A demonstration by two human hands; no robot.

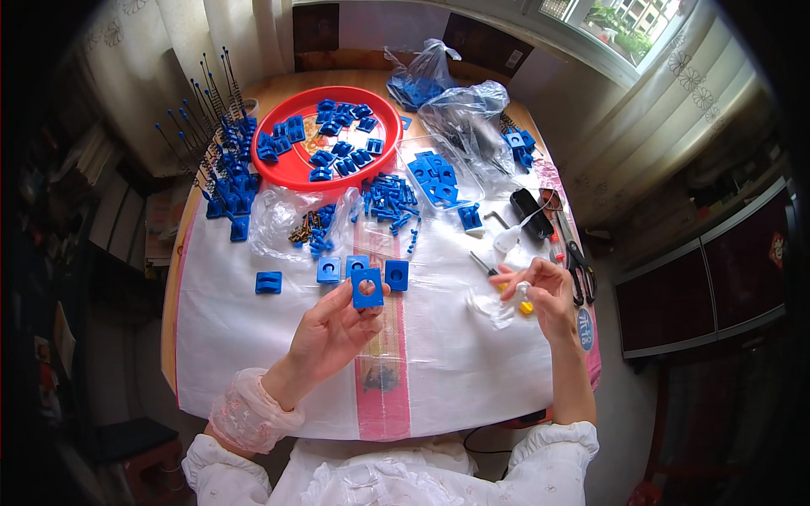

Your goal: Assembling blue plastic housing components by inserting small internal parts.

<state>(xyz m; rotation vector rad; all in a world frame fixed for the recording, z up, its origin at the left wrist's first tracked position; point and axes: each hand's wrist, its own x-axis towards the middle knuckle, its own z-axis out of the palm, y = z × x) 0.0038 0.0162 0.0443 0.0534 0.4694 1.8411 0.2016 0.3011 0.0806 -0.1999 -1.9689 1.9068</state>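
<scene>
1. Fingers of left hand (333, 325) pinched a blue square block (367, 288) with a round hole — raised above the white sheet (253, 354).
2. Right hand (540, 291) gripped a small white piece (522, 289); unjoined.
3. Three blocks (359, 268) waited nearby; red tray (283, 173) remained full — mostly undone, seemingly.

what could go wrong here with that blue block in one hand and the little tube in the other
1. The left hand pinches the blue square block by its edges above the table; it could slip and fall among the three blocks below.
2. The right hand handles a small tube with a yellow cap; if it holds liquid, drips might land on the white sheet.
3. Scissors lie close beside the right wrist and might get knocked.
</scene>
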